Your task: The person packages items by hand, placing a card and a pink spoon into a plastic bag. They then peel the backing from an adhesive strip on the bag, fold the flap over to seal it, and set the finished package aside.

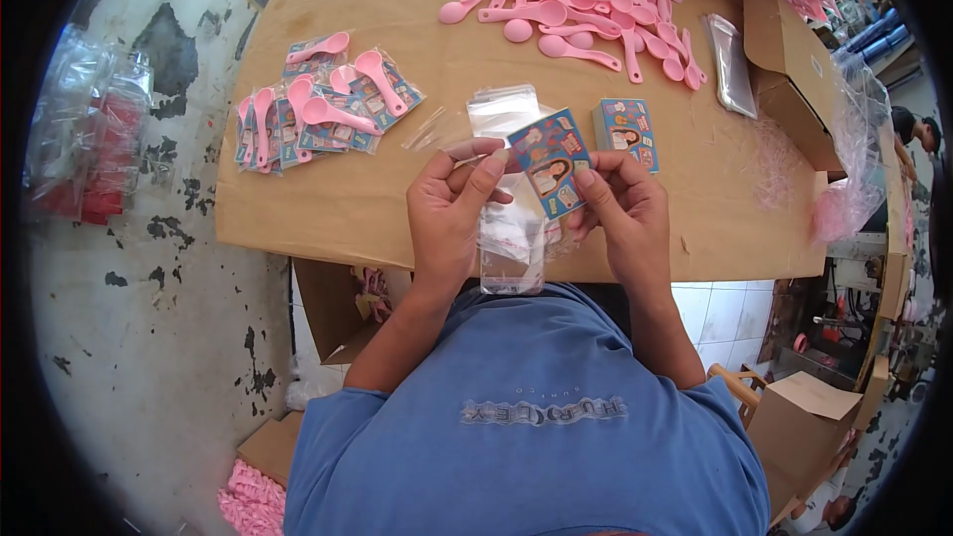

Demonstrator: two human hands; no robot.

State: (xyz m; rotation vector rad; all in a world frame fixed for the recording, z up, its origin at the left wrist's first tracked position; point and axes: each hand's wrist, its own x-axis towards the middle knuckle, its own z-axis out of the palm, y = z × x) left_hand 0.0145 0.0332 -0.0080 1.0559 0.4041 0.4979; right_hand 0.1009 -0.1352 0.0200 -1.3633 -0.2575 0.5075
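A blue printed card (549, 164) with a picture of a person is held tilted over the table's near edge. My right hand (625, 208) pinches its right side between thumb and fingers. At the card's left edge, my left hand (447, 201) has its thumb and curled fingers closed on the border. Below the card, clear plastic bags (512, 263) hang over the table edge between my wrists. A stack of clear bags (499, 111) lies just beyond my left fingers. Behind my right hand sits a stack of the same cards (635, 119).
Pink measuring spoons (586, 0) are heaped at the back of the brown-covered table (387, 208). Bagged cards with pink spoons (318, 109) lie at left. A plastic-wrapped pack (730, 65) and a cardboard box (789, 69) stand at right. Red-and-clear bags (94, 139) are at far left.
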